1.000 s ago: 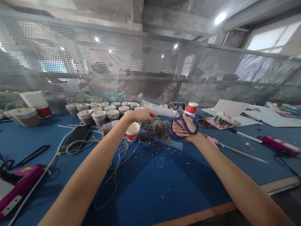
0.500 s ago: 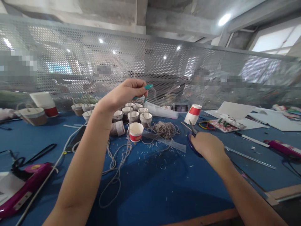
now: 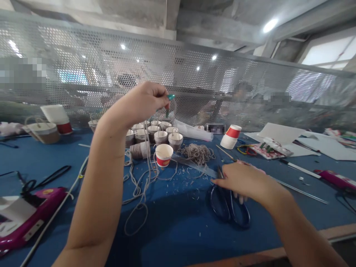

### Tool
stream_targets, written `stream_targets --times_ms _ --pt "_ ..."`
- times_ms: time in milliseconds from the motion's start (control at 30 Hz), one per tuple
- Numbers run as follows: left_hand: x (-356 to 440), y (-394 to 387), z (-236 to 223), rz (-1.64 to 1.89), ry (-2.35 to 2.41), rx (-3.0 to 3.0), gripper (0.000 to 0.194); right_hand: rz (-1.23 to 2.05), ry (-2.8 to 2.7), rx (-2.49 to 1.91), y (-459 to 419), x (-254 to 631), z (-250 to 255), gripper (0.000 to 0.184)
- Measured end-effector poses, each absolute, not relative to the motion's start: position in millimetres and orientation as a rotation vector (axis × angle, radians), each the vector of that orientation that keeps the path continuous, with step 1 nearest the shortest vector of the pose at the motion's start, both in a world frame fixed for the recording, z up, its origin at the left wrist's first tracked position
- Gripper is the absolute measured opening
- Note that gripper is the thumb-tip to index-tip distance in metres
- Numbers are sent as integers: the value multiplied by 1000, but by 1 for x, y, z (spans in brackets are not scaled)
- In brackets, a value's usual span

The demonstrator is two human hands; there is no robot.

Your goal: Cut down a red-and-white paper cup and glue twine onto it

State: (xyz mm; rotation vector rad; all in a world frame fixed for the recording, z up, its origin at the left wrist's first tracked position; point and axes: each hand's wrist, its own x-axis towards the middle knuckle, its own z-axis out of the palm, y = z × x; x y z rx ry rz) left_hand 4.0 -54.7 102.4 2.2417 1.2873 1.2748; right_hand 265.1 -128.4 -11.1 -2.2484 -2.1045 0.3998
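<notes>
My left hand (image 3: 144, 102) is raised high above the blue table (image 3: 172, 226), fingers pinched on grey string (image 3: 148, 155) that hangs down to loose loops on the table. My right hand (image 3: 240, 180) lies low over the blue-handled scissors (image 3: 229, 205), which rest flat on the table; its fingers are spread and loose, touching the scissors' upper part. A red-and-white paper cup (image 3: 163, 154) stands upright just behind the hanging string, beside a tangle of grey string (image 3: 197, 152).
Several string-wrapped cups (image 3: 164, 135) cluster at the back by the perforated metal screen (image 3: 83, 81). A pink glue gun (image 3: 25, 218) lies at left, another (image 3: 333, 178) at right. A stacked cup (image 3: 230, 136), papers (image 3: 278, 131) and a long ruler (image 3: 300, 189) sit right.
My left hand has lifted the string from table height to well above it. My right hand lowered the scissors onto the table and its fingers have come out of the handles.
</notes>
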Motion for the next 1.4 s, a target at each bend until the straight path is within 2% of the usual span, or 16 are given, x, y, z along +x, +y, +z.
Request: stream_targets --times_ms 100,200,233,267,400,567,733,833,1033,1267,1400 --pt "6 -50 102 1048 1343 2460 25 305 -2189 -2241 -104 258 10 43" --pt "5 -47 102 924 1396 2547 29 85 -2309 -2213 -63 247 13 87" --pt "5 -47 103 900 1406 2565 30 91 -2350 -2254 -48 244 10 98" --pt "5 -47 103 892 1411 2576 30 113 -2415 -2251 -33 242 7 101" --pt "5 -49 103 932 1407 2564 26 323 -2568 -2167 11 240 -5 82" --pt "5 -46 102 981 1429 2544 25 276 -2498 -2146 27 258 15 60" --pt "3 -43 102 1017 1450 2501 25 -265 -2121 -2113 37 278 40 57" --pt "2 -41 102 972 1487 2513 28 -445 -1936 -2055 48 283 38 59" --pt "0 -36 101 948 1537 2514 28 -416 -1712 -1859 75 288 26 54" --pt "-1 -34 102 944 1565 2503 30 -591 -1510 -1494 109 279 60 48" --pt "1 -30 101 953 1550 2527 25 -524 -1581 -1601 132 272 55 52"
